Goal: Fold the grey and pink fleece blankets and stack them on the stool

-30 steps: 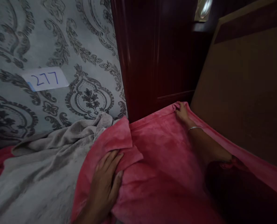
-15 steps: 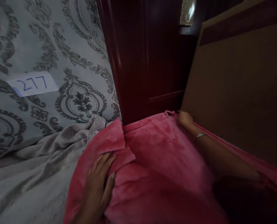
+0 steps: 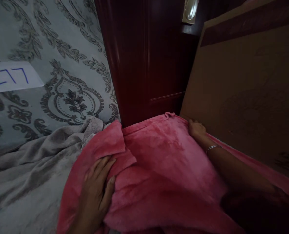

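Note:
A pink fleece blanket (image 3: 164,162) lies spread over the bed, with a folded flap near its left side. My left hand (image 3: 97,188) rests flat on that flap, fingers apart, pressing the fabric down. My right hand (image 3: 196,128), with a thin bangle on the wrist, lies at the blanket's far right edge against a brown board (image 3: 246,94), fingers curled onto the cloth. Whether it pinches the edge is unclear.
A grey blanket (image 3: 32,169) lies crumpled to the left, under the pink one. Behind it is patterned grey wallpaper (image 3: 61,48) with a paper label reading 277 (image 3: 11,76). A dark red wooden panel (image 3: 146,65) stands at the bed's far corner.
My right hand has slid back from the blanket's far corner toward me along the brown board. The view has shifted right; my left hand stays pressed on the flap.

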Demonstrator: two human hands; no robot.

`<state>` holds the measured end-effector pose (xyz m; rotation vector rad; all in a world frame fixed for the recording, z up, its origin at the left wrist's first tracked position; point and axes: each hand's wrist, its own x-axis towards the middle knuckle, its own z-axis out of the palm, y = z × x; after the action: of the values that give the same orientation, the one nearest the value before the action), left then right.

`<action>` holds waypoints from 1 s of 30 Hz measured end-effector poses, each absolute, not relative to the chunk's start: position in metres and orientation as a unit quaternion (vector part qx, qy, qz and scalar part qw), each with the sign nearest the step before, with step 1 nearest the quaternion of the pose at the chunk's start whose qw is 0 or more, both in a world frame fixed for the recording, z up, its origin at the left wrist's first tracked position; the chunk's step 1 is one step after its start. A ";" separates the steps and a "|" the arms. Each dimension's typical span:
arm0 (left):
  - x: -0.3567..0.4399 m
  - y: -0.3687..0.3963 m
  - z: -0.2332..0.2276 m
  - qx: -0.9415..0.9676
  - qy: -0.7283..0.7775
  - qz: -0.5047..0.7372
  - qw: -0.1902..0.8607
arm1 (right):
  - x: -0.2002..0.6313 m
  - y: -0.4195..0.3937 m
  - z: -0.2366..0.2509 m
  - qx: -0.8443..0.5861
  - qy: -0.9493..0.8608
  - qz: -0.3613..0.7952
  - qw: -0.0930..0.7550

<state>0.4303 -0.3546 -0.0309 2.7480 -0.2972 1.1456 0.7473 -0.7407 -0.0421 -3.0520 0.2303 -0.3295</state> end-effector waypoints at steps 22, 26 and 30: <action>0.445 -0.352 -0.038 0.920 -0.081 0.353 0.148 | 0.673 -0.779 -0.050 -0.998 -0.037 -0.002 0.045; 0.449 -0.354 -0.033 0.921 -0.077 0.349 0.156 | 0.627 -0.813 -0.050 -0.999 0.013 -0.022 0.040; 0.453 -0.356 -0.028 0.918 -0.094 0.351 0.160 | 0.577 -0.840 -0.046 -0.993 0.101 -0.068 0.005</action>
<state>0.4527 -0.3564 -0.0281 2.6208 -0.2684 1.0037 0.5771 -0.8404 -0.0459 -3.1086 0.3159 -0.2145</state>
